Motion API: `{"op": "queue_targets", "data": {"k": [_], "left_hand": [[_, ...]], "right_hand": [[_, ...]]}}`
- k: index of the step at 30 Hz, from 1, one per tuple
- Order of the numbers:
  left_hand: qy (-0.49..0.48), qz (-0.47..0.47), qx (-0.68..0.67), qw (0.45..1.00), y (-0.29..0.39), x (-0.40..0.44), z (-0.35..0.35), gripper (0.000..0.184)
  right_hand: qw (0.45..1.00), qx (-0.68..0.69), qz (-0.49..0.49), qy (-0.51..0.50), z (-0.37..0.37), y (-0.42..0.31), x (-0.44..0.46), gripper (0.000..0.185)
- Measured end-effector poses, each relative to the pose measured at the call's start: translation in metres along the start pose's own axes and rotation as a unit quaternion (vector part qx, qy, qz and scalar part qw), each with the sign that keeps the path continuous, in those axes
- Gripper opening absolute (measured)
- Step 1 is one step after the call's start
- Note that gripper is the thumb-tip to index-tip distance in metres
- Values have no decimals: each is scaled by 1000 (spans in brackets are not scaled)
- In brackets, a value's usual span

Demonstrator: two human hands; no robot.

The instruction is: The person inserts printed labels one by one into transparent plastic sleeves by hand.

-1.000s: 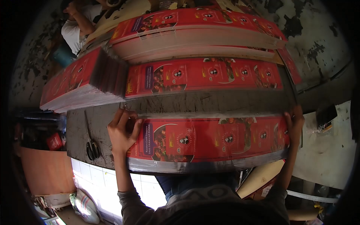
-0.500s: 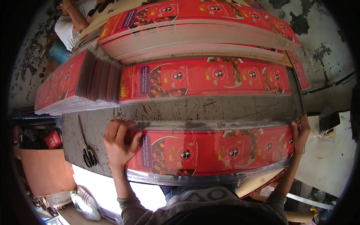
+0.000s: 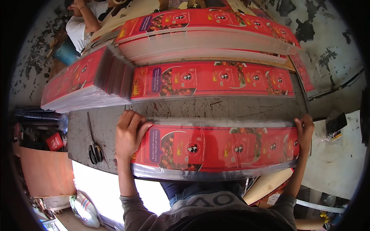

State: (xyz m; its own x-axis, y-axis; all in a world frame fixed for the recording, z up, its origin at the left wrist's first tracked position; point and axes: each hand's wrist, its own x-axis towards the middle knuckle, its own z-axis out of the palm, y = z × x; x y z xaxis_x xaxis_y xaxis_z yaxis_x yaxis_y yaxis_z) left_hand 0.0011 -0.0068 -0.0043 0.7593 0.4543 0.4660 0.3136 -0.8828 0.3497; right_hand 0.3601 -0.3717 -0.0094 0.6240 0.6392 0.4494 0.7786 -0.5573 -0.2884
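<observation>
A long red printed strip (image 3: 216, 150) in clear plastic lies crosswise in front of me at the near table edge. Food pictures and panda logos cover it, and its plastic margins shine along both long sides. My left hand (image 3: 129, 133) grips its left end, thumb on top and fingers curled at the far corner. At the opposite end my right hand (image 3: 305, 129) is closed around the far right corner, its fingertips partly hidden. Whether one or several strips lie under my hands, I cannot tell.
Beyond lies a similar red strip (image 3: 208, 79), with a leaning stack of strips (image 3: 73, 81) at its left. A taller stack (image 3: 216, 38) stands farther back. Black-handled scissors (image 3: 95, 153) rest on the scratched grey table (image 3: 185, 109). A person (image 3: 83, 25) sits at the far left.
The view has shifted slightly. Both hands keep hold of the strip's ends, and the strip appears a little farther from me. Little else differs.
</observation>
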Motion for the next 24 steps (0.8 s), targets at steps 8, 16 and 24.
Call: {"op": "queue_targets", "data": {"k": [8, 16, 24], "left_hand": [[19, -20, -29, 999, 0, -3, -1, 19], [-11, -47, -132, 990, -7, -5, 0, 18], [-1, -47, -144, 989, -9, -8, 2, 18]], "right_hand": [[999, 4, -1, 33, 1, -3, -3, 32], [998, 43, -8, 43, -4, -8, -5, 29], [991, 128, 31, 20, -9, -10, -9, 26]]}}
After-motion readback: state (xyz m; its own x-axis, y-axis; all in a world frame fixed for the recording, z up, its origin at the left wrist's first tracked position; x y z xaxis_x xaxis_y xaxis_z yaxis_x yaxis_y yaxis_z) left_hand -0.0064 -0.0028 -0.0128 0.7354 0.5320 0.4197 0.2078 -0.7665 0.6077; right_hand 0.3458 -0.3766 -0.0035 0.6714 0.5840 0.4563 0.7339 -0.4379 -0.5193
